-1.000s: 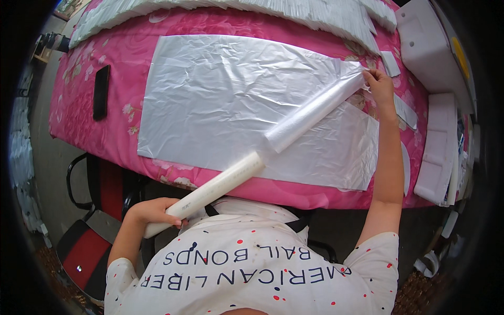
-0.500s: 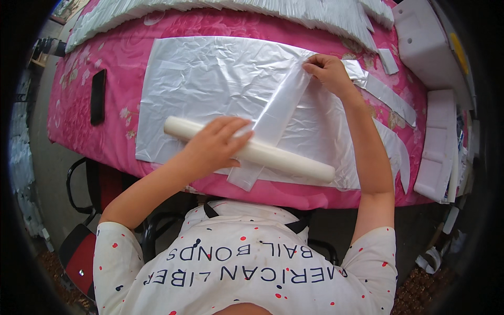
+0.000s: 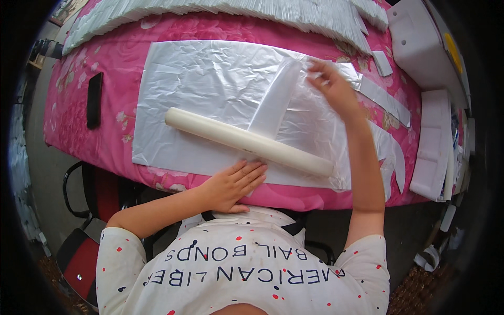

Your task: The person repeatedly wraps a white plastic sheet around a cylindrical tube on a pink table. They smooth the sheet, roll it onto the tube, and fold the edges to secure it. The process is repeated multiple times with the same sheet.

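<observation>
Left fingers [image 3: 248, 175] beside white tube [image 3: 250, 142]

From my distant seat I make out bold dark capitals [image 3: 226, 273], set in two rows and upside down (at least from where I watch), on the white spotted shirt [image 3: 236, 289]. A tiny dark marking [image 3: 251, 151] on the white roll [image 3: 226, 134] is too small to read.

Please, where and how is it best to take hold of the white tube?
Probably around the middle of the white tube, with the left hand coming from the near side, palm over the top. The tube is long, round and lies slantwise over the silver sheet; that hand is already close.
</observation>
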The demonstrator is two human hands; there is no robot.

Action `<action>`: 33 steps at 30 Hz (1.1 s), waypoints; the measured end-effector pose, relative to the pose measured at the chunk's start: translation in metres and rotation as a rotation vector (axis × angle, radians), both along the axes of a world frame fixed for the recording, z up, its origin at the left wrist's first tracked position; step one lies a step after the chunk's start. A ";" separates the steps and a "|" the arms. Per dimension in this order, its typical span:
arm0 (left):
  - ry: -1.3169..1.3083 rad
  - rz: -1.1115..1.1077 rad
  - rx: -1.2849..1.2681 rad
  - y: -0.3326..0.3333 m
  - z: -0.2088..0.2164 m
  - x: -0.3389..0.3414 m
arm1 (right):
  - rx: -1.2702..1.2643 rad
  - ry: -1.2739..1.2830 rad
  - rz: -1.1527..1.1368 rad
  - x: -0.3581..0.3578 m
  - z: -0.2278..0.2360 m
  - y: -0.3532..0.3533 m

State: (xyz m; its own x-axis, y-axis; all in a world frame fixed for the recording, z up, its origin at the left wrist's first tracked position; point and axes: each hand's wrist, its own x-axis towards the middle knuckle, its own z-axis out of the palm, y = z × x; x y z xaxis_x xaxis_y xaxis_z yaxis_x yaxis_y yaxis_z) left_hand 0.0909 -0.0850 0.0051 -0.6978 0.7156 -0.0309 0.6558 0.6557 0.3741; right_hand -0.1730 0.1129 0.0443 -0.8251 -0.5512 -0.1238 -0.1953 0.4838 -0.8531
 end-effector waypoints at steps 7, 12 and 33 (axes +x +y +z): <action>0.009 0.061 -0.058 0.014 -0.002 0.012 | 0.225 0.512 0.266 0.163 -0.004 -0.018; 0.027 0.062 -0.078 0.015 0.001 0.014 | 0.314 0.581 0.017 0.116 -0.011 0.033; 0.182 0.050 -0.132 0.021 -0.007 0.020 | 0.155 0.793 0.227 0.090 -0.012 -0.010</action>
